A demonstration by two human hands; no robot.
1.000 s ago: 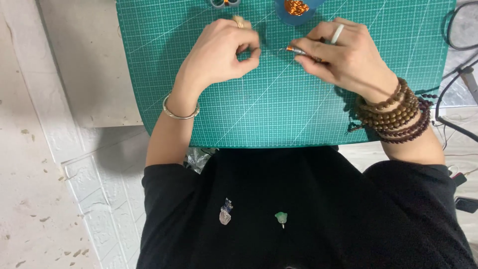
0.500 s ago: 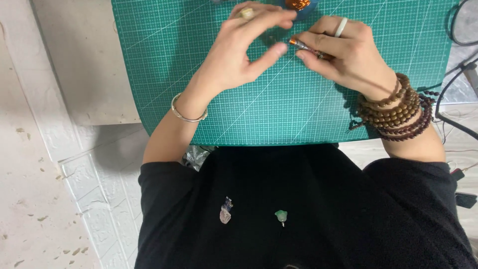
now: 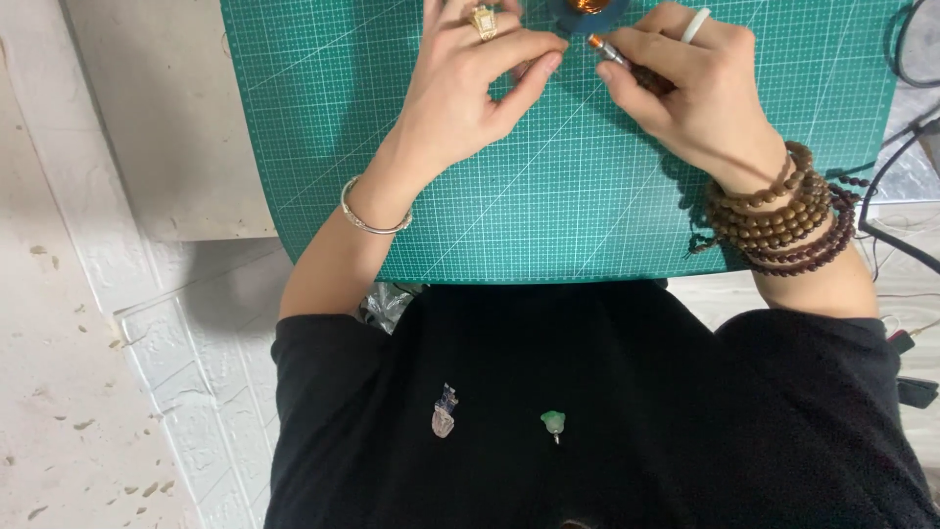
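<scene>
Reaching up toward the top edge of the frame, the left hand (image 3: 460,93) has travelled since a second ago, when it sat curled low beside the other hand; now it is stretched out, thumb and forefinger pinched narrow, and whether they grip anything I cannot tell. A gold ring (image 3: 484,20) shows on one finger and a silver bangle (image 3: 375,211) sits on the wrist. The right hand (image 3: 700,93) has kept its place in the upper right, closed around a slim tool (image 3: 612,54) with an orange tip that points left at the left fingertips, nearly touching them. A white pen-like stick (image 3: 694,25) pokes up from that same fist. Just above the tool's tip, half cut by the frame, lies a small blue dish (image 3: 587,12) with something orange inside, and both hands have closed in on it compared with a moment back. All of this sits on the green cutting mat (image 3: 548,216) covering the tabletop. Brown bead bracelets (image 3: 778,216) stack on the right wrist. Dark cables (image 3: 896,186) trail at the right edge.
</scene>
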